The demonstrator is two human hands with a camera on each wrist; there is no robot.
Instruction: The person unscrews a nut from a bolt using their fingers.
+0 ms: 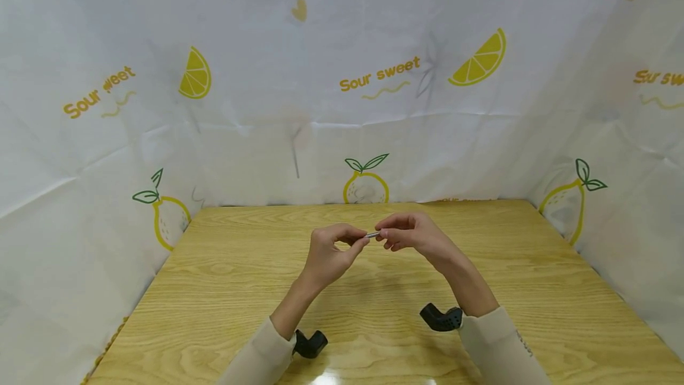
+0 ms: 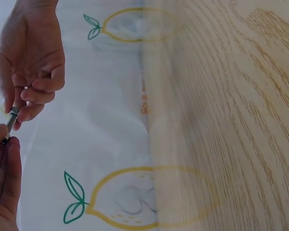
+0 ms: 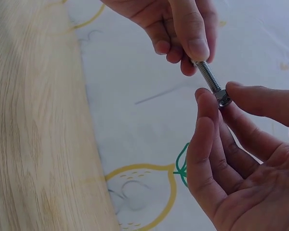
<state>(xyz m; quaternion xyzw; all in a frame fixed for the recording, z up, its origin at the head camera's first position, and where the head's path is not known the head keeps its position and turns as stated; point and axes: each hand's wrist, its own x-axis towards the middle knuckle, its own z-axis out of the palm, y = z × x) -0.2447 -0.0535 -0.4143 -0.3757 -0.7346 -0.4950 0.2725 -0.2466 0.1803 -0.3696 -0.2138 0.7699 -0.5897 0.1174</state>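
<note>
Between the two hands is a silver threaded bolt (image 3: 209, 77), held in the air above the table. My left hand (image 1: 332, 251) pinches one end between thumb and fingers. At the other end is a hex nut (image 3: 221, 95), with a darker ring-like part just beyond it that I cannot make out. The thumb and fingers of my right hand (image 1: 417, 235) pinch around that nut end. In the left wrist view the bolt (image 2: 11, 122) looks small and slanted, partly covered by fingertips.
A wood-grain table (image 1: 240, 290) lies below the hands. White sheeting (image 1: 256, 88) with lemon prints surrounds its back and sides. Black curved wrist mounts (image 1: 311, 344) stick out from both beige sleeves (image 1: 497, 343).
</note>
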